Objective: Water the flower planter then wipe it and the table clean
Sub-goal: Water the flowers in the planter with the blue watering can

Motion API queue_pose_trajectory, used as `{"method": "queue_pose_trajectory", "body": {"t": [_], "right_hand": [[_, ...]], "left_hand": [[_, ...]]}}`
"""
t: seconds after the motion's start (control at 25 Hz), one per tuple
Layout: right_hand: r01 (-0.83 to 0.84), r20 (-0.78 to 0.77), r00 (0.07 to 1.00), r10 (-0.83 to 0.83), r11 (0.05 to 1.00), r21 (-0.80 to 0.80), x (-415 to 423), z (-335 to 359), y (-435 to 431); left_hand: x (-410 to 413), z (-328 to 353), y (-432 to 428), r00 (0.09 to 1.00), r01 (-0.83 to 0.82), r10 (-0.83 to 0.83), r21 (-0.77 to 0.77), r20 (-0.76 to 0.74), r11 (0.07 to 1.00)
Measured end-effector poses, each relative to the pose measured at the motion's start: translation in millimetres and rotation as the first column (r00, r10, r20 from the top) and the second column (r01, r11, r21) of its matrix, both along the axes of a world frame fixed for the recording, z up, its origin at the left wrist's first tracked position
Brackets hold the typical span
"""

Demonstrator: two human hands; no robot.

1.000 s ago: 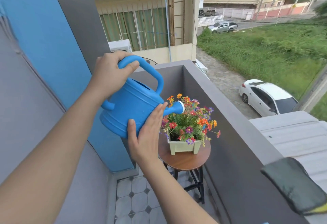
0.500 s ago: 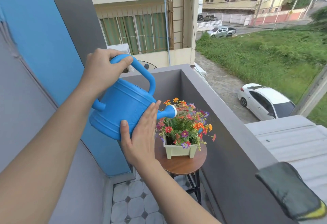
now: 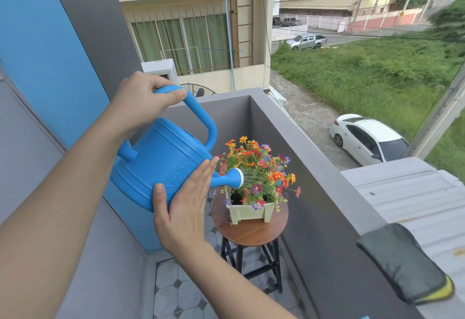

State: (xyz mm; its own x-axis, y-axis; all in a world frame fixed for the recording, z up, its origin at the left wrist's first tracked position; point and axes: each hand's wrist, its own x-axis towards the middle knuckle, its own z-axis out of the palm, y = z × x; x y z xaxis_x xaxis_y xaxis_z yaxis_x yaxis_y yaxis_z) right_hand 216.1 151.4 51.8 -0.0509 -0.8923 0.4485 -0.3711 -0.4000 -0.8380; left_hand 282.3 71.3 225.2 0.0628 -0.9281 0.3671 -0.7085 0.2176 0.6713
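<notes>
Gripping the arched handle, left hand (image 3: 141,99) tilts blue plastic watering can (image 3: 161,167); right hand (image 3: 186,208), fingers flat, braces its side. Spout points down-right beyond right fingertips, spraying the cream planter of mixed flowers (image 3: 251,208) on round wooden table (image 3: 249,233), just beside grey balcony wall (image 3: 327,193). Dark cloth (image 3: 402,263) lies on ledge, far right.

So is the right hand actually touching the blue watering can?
Touching. The head view shows the right hand pressed flat against the watering can, its thumb lying on the blue wall.
</notes>
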Motion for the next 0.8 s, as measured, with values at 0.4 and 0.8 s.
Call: {"method": "queue_pose_trajectory", "body": {"t": [0.4, 0.8], "right_hand": [[0.022, -0.042, 0.999, -0.021, 1.0, 0.021, -21, 5, -20], [0.034, -0.054, 0.998, -0.032, 0.998, 0.052, -24, -8, -9]], "left_hand": [[-13, -1, -18, 0.999, -0.017, 0.016, -0.021, -0.049, 1.0], [-18, -12, -18, 0.997, 0.044, -0.041, 0.056, -0.063, 0.997]]}}
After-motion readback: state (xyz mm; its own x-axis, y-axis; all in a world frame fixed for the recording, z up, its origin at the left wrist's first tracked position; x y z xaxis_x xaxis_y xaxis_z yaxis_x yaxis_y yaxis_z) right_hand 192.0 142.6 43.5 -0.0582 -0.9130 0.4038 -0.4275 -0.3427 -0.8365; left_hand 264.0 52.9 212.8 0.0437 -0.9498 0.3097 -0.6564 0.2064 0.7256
